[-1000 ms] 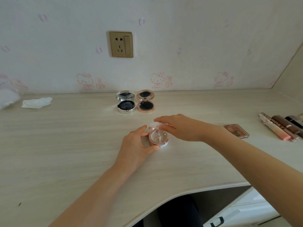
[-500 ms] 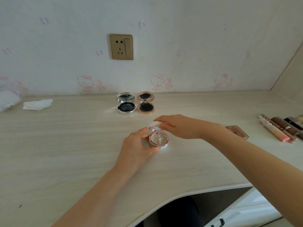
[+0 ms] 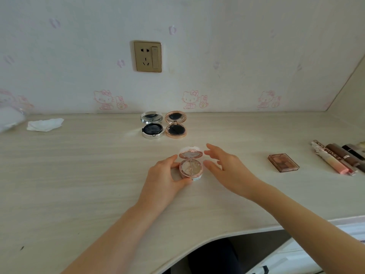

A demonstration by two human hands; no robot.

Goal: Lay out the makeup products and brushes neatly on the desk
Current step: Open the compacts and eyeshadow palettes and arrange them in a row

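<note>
While the left hand (image 3: pixel 165 176) curls fingers and thumb round a round, rose-gold, glossy powder compact (image 3: pixel 191 167) lying open on the pale wood-grain desk (image 3: pixel 79 175), the right hand (image 3: pixel 227 167) hovers beside it, fingers spread, holding nothing. Beyond the fingertips sit an open silver mirrored compact (image 3: pixel 152 127) and an open rose-gold cushion compact (image 3: pixel 175 126).

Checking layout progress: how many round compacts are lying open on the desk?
3: a silver compact and a rose-gold compact side by side near the wall, and a pink compact held by the left hand. None appear hidden.
</note>
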